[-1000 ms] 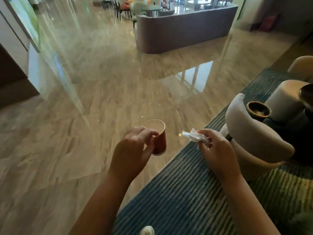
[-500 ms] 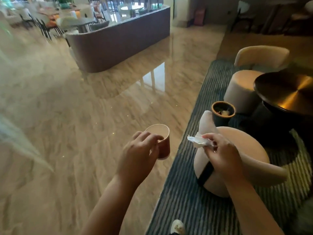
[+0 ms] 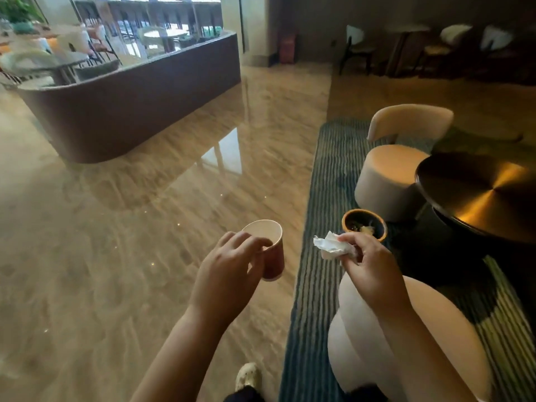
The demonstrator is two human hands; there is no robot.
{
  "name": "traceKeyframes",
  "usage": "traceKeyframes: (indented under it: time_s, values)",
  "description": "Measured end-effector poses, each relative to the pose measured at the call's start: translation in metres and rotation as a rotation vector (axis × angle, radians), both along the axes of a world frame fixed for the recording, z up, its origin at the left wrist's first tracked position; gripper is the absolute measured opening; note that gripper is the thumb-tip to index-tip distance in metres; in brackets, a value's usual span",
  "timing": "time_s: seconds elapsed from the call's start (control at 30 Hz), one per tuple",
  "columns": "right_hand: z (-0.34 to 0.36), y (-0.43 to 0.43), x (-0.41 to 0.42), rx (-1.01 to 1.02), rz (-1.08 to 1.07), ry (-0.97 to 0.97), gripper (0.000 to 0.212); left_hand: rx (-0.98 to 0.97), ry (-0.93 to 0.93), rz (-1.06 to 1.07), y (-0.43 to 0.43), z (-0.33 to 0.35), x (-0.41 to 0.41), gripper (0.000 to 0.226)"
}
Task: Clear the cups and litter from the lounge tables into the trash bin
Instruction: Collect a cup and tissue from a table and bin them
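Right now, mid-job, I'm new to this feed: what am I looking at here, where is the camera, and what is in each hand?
There is no machine here. A person wears one wide-angle camera on the head, which looks forward and down, so the two bare arms reaching in from the bottom are their own. The left hand grips a red paper cup by its rim; the cup's inside looks pale, and whether it holds anything I cannot tell. The right hand pinches a crumpled white tissue. Just beyond it stands a small dark trash bin with an orange rim and some litter already inside. It sits on a striped rug between pale round chairs and a dark round table, whose visible top is bare.
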State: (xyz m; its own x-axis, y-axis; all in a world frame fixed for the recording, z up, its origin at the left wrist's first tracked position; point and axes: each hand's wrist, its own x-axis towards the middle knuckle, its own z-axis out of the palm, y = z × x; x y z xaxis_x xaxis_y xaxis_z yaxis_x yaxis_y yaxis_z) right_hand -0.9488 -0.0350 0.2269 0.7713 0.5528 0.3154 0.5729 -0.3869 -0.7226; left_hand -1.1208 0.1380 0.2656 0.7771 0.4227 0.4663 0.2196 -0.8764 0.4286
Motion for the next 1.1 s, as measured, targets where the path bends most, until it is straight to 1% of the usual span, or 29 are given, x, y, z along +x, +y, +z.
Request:
traceKeyframes:
  time_s: [0.17,0.33,0.5,0.63,0.77,0.83,0.93,1.0,1.1]
  values:
    - [-0.015,0.070,0.068,0.056,-0.174,0.089,0.021,-0.024,0.055,-0.140,0.100,-0.010,0.101,0.021]
    - [-0.030,0.099,0.124,0.011,-0.320,0.126,0.021,-0.054,0.114,-0.288,0.149,-0.017,0.203,0.020]
    - [-0.058,0.103,0.201,-0.032,-0.506,0.214,0.021,-0.039,0.179,-0.416,0.176,-0.040,0.310,0.020]
    - [-0.088,0.111,0.286,0.010,-0.571,0.287,0.019,-0.019,0.230,-0.486,0.195,-0.064,0.406,0.018]
    - [-0.116,0.129,0.387,0.017,-0.636,0.328,0.028,-0.003,0.344,-0.529,0.214,-0.084,0.514,0.018]
    - [-0.122,0.138,0.437,0.021,-0.679,0.370,0.029,-0.025,0.392,-0.567,0.221,-0.090,0.569,0.018]
    - [-0.126,0.146,0.505,0.032,-0.713,0.387,0.025,-0.065,0.429,-0.620,0.227,-0.104,0.642,0.019]
    - [-0.129,0.149,0.544,0.019,-0.735,0.384,0.022,-0.095,0.456,-0.667,0.228,-0.114,0.681,0.020]
    - [-0.143,0.151,0.589,-0.022,-0.772,0.417,0.023,-0.131,0.503,-0.703,0.227,-0.136,0.730,0.021]
